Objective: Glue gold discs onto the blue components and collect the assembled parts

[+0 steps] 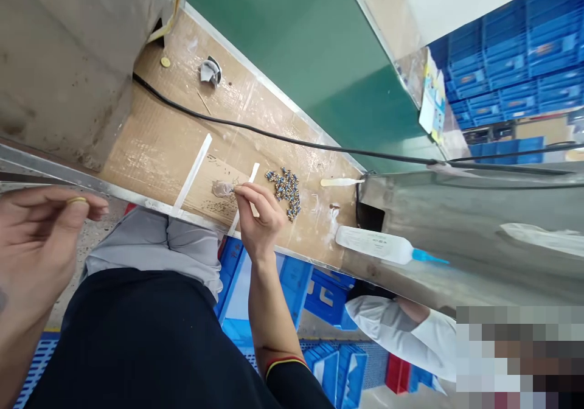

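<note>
Near bench edge (150, 205), hands (36, 238) (260, 217) well apart

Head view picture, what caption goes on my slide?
Right hand pinches a tiny part beside a pile of small metal parts.

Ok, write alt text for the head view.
A person's right hand pinches a small part against a clear blob on a cardboard-covered bench, beside a pile of small blue parts. The left hand holds a small yellow piece near the camera.
</note>
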Motion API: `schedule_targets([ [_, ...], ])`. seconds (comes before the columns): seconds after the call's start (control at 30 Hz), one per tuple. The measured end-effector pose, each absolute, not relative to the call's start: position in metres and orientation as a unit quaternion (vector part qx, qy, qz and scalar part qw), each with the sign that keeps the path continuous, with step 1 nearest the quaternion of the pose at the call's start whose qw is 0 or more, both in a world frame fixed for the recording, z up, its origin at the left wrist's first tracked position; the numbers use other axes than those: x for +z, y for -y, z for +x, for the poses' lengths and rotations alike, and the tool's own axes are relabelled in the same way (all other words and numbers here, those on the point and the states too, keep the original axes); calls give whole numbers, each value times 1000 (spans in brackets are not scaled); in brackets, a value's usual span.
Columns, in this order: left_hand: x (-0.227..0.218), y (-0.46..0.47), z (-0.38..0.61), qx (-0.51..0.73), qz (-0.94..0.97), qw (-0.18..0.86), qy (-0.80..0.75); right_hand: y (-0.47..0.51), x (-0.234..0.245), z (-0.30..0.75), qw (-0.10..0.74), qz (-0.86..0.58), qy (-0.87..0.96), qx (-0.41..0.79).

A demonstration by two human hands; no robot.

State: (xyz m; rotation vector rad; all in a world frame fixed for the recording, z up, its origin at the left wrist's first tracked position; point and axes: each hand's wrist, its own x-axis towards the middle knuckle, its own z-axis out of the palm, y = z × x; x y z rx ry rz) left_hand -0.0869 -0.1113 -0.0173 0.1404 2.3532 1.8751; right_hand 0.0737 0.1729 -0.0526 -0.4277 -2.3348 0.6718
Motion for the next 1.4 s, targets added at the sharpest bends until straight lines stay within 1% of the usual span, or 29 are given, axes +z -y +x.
schedule_targets([
  [0.23,-37,98,-75,680,71,59,-727,-171,-49,73,314,-159,911,216],
  [0.43,-38,97,-75,656,79,72,-747,-170,-48,72,307,-155,914,215],
  [0.63,-38,98,-74,661,87,93,-740,-173,-46,73,308,-158,911,226],
  [0.77,-39,100,-72,662,86,89,-739,-176,-42,75,307,-172,899,259],
  [0.9,-39,100,-71,659,86,91,-742,-180,-40,76,282,-177,896,294],
  [1.13,-39,100,-70,657,85,98,-742,-184,-44,76,283,-161,899,293],
  [1.4,-38,99,-69,643,68,101,-757,-180,-39,75,289,-165,906,262],
])
